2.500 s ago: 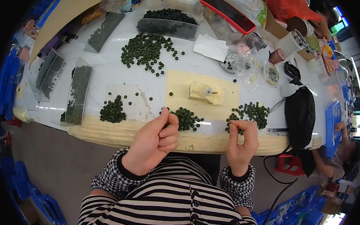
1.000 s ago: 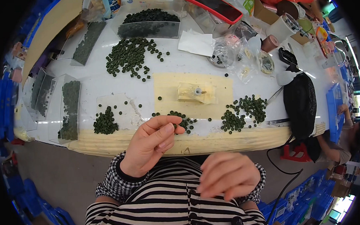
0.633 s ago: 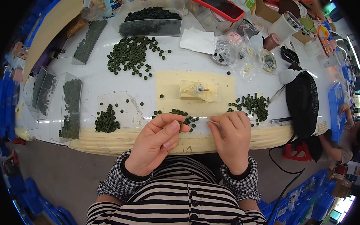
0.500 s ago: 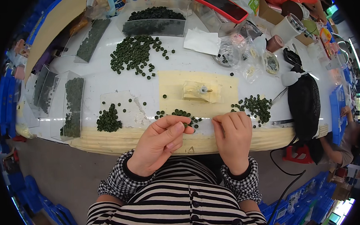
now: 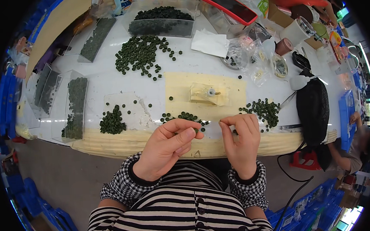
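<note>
Dark green, small round pieces (image 5: 113,122) lie ten o'clock from our left hand (image 5: 165,149), its grip seemingly pinching one. At three o'clock, our right hand (image 5: 242,144) has its grip pressed together, contents unclear. Guess we're handling pieces singly; next move wants a light touch.

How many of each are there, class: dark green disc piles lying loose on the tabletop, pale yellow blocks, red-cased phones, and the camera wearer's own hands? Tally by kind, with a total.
Dark green disc piles: 4
Pale yellow block: 1
Red-cased phone: 1
Hands: 2
Total: 8
</note>
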Demonstrator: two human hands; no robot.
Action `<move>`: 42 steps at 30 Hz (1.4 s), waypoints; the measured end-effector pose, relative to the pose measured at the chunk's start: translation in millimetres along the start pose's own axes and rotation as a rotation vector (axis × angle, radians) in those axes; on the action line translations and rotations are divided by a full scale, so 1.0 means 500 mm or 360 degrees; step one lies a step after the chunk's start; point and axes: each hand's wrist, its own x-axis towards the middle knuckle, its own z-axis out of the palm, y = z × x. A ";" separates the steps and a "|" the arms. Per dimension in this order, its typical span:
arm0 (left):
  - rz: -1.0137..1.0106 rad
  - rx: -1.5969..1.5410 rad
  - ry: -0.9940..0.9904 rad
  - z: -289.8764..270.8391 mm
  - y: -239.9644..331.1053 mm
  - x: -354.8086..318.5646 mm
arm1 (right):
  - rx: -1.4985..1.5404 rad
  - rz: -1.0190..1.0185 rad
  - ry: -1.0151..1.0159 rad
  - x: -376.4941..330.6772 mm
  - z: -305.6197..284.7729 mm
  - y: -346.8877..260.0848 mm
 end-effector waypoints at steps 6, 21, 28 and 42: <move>-0.0027 -0.0001 -0.0010 0.017 -0.006 0.004 | 0.0967 0.0242 0.0028 -0.007 0.011 -0.037; 0.0032 0.0012 0.0038 0.016 -0.024 0.005 | 0.1469 0.0587 0.0032 -0.038 0.047 -0.050; 0.0003 -0.0122 0.0012 0.016 -0.026 0.005 | 0.1501 0.0566 0.0167 -0.043 0.055 -0.060; 0.0230 0.0036 0.0087 0.019 -0.032 0.001 | 0.0748 0.0081 0.0394 -0.027 0.054 -0.075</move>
